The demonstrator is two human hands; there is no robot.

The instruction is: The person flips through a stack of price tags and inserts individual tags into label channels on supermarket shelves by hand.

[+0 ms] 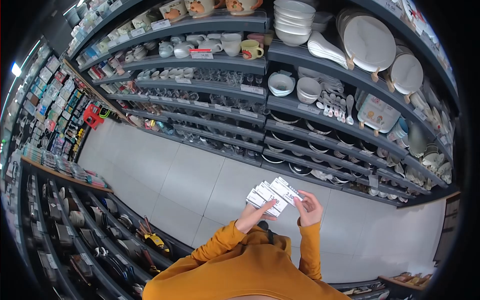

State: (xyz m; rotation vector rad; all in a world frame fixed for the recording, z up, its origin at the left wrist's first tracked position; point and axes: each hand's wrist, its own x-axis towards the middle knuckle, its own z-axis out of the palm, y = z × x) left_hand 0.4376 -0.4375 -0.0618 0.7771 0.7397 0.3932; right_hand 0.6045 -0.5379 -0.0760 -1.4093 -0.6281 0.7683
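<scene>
Left hand (248, 218): gripping fanned price cards (259, 195), thumb on top
Right hand (311, 210): pinching the 3.50 card (283, 188), beside the fan
Floor (200, 185): beneath both hands; a slack left thumb could let cards slip there

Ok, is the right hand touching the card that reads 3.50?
Touching: the head view shows the right hand with its thumb on the 3.50 card.

Bright o/head light, glare on floor (202, 177), fisheye distortion w/ dark edges.
</scene>
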